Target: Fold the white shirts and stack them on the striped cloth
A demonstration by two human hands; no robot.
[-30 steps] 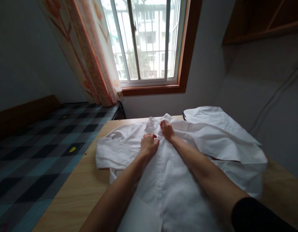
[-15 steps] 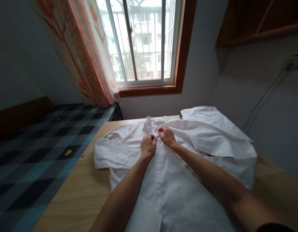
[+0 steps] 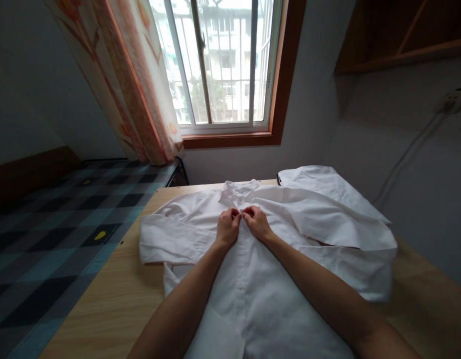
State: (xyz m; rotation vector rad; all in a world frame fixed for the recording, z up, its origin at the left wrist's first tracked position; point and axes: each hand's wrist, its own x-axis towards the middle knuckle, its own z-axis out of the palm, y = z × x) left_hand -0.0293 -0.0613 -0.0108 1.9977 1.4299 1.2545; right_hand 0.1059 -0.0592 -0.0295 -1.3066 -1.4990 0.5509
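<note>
A white long-sleeved shirt point(image 3: 268, 289) lies spread front side up, its collar point(image 3: 238, 192) toward the window. Down its middle runs the button strip. Just below the collar, my left hand point(image 3: 229, 225) pinches the edge of this strip. My right hand point(image 3: 256, 222) meets it from the other side, thumb and fingers closed on the same part of the strip. The fingertips of both hands nearly touch. Whatever button or buttonhole is between them is hidden by the fingers.
The shirt lies on a wooden table point(image 3: 103, 294). Another white cloth point(image 3: 320, 179) sits at the table's back right corner. Left of the table stands a bed with a checked cover point(image 3: 66, 239). A window point(image 3: 223, 65), a curtain point(image 3: 129, 85) and a wall shelf point(image 3: 398, 55) are beyond.
My right hand has come down and left from near the collar to join my left hand at the button strip. My left hand has stayed almost in place.
</note>
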